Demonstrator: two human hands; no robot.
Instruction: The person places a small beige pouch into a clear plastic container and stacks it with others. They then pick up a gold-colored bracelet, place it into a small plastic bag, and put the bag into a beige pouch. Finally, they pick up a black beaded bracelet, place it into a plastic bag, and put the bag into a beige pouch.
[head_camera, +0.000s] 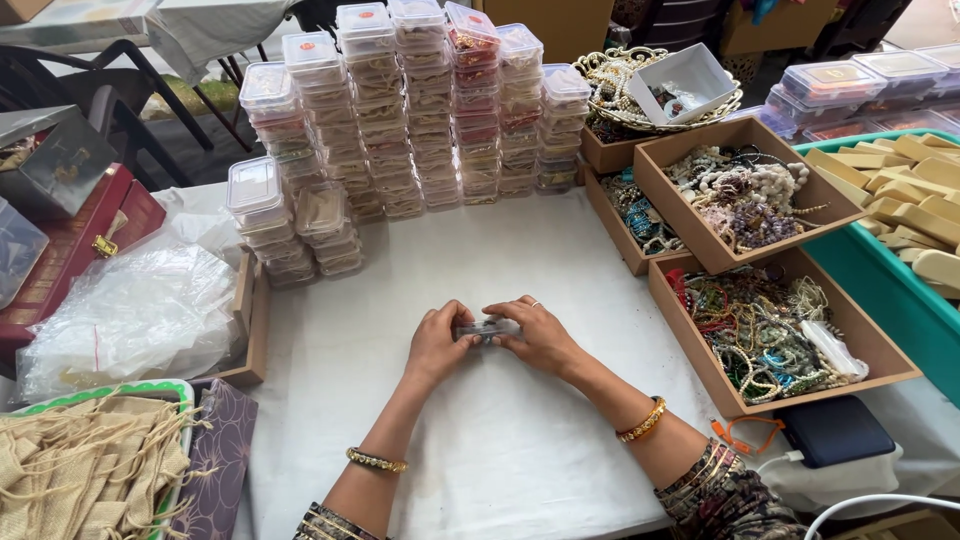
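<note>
From the head view, the left hand (437, 340) and the right hand (537, 333) meet at the middle of the white table (500, 440), both closed on a small clear plastic box (487, 327) pinched between them. The fingers curl over its top and ends and the thumbs tuck toward the body, a grip that seems to steady the box from both sides and press it flat on the cloth. Beyond the fingertips stand tall stacks of matching clear boxes (420, 110), lined up in columns, presumably so filled ones stay counted and out of the way. To the right of the right fingers, open cardboard trays of beaded bracelets (770, 330) sit within easy reach, with a teal bin of pale blocks (910, 190) further out. To the left of the left fingers lie crumpled clear bags (130, 310) and, nearer the body, burlap pouches (80, 470). A dark power bank (835, 430) rests by the right forearm. The cloth is white; chairs and cartons crowd the room behind.
</note>
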